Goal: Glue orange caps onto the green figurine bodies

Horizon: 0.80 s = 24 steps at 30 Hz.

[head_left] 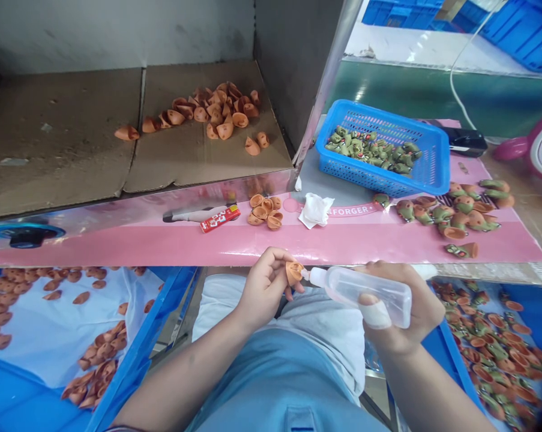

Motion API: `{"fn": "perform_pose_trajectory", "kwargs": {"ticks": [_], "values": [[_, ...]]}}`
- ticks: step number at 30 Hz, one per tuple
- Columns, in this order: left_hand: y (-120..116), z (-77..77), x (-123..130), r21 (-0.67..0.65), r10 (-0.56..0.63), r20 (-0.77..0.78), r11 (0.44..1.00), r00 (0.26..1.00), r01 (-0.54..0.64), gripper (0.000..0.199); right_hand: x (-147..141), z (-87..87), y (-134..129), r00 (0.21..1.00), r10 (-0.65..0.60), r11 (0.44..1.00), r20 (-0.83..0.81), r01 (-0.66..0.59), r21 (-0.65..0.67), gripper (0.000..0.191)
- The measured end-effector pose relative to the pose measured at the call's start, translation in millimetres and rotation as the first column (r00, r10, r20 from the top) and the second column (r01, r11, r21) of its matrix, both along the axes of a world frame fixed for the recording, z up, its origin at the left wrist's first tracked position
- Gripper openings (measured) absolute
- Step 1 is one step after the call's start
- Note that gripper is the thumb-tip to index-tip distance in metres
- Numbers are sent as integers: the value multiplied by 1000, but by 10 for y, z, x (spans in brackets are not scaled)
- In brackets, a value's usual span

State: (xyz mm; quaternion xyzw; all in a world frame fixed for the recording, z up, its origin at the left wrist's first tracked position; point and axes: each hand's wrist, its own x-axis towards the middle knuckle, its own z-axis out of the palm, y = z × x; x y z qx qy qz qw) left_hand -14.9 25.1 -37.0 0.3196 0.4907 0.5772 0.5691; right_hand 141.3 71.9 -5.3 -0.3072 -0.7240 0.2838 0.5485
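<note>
My left hand (pixel 267 287) pinches a small orange hollow piece (pixel 294 273) over my lap, its open side facing right. My right hand (pixel 399 303) is wrapped round a clear squeeze bottle (pixel 365 291), with a white wrap on the thumb. The bottle lies nearly level, and its nozzle tip meets the opening of the orange piece. Just beyond my hands, a small group of orange pieces (pixel 265 211) rests on the pink mat (pixel 198 249), beside a crumpled white tissue (pixel 316 210).
Orange pieces (pixel 216 111) lie on cardboard inside a metal booth. A blue basket (pixel 383 177) holds green pieces; green-and-orange ones (pixel 464 207) lie beside it. Blue bins (pixel 162 324) flank my lap. A red packet (pixel 219 218) and a black-handled object (pixel 469 141) are on the table.
</note>
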Motion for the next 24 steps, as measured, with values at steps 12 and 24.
{"fn": "perform_pose_trajectory", "kwargs": {"ticks": [12, 24], "values": [[-14, -26, -34, 73, 56, 23, 996, 998, -58, 9, 28, 108, -38, 995, 64, 986, 80, -75, 150, 25], [-55, -60, -51, 148, 35, 41, 988, 999, -41, 16, -47, 175, -56, 993, 100, 981, 65, -109, 160, 31]]}}
